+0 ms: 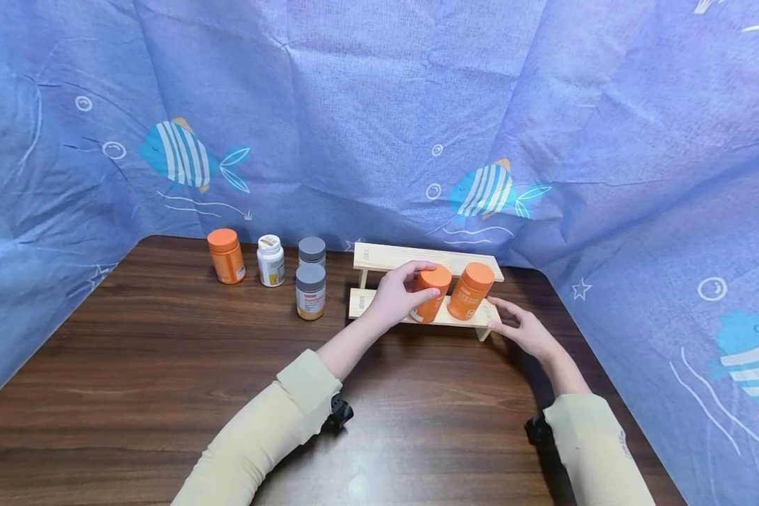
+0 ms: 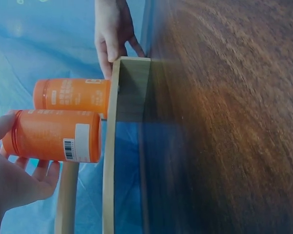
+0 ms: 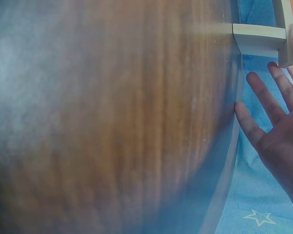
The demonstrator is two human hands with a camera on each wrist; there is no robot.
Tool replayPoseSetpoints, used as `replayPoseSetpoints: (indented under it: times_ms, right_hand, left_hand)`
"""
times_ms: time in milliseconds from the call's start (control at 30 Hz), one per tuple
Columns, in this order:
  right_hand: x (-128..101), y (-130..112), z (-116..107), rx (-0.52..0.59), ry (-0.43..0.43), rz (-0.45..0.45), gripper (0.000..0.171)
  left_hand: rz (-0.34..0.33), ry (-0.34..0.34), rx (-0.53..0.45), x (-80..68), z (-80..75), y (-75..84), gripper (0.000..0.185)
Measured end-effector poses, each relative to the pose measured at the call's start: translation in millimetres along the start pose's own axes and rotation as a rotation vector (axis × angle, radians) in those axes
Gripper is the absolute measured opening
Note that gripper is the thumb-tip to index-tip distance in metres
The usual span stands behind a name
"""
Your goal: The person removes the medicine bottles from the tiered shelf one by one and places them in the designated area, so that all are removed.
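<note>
My left hand [image 1: 397, 295] grips an orange bottle [image 1: 431, 292] with an orange lid, thumb in front and fingers behind. The bottle is upright over the lower tier of a two-step wooden rack [image 1: 373, 256]; in the left wrist view its base is close to the board, contact unclear. Just right of it, a second orange bottle [image 1: 471, 292] stands on the same tier. My right hand [image 1: 531, 334] is at the rack's right end, its fingers [image 3: 266, 95] spread and fairly straight, thumb and forefinger by the lower board's end.
Left of the rack on the dark wooden table [image 1: 164, 365] stand another orange bottle [image 1: 226, 256], a white bottle [image 1: 270, 261] and two grey-lidded jars [image 1: 310, 292], one partly hidden behind the other. A blue fish-print cloth [image 1: 367, 126] hangs behind and at the sides.
</note>
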State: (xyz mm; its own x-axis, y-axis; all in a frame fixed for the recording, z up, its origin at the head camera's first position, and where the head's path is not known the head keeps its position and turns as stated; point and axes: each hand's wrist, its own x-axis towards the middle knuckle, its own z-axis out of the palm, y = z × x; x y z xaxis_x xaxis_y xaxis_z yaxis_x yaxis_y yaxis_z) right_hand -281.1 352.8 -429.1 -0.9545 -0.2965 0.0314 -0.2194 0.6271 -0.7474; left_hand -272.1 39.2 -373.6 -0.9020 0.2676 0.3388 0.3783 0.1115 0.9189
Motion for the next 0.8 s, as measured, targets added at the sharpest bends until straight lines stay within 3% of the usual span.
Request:
replayPoseSetpoints:
  times_ms: [167, 800]
  right_hand:
    - [4, 13, 0, -0.019, 0.002, -0.003, 0.063]
    - [5, 12, -1, -0.035, -0.001, -0.017, 0.063]
  left_hand:
    - [-0.013, -0.004, 0.003, -4.0, -4.0, 4.9, 0.041]
    - [-0.077, 0.007, -0.012, -20.3, -30.8, 27.8, 0.041]
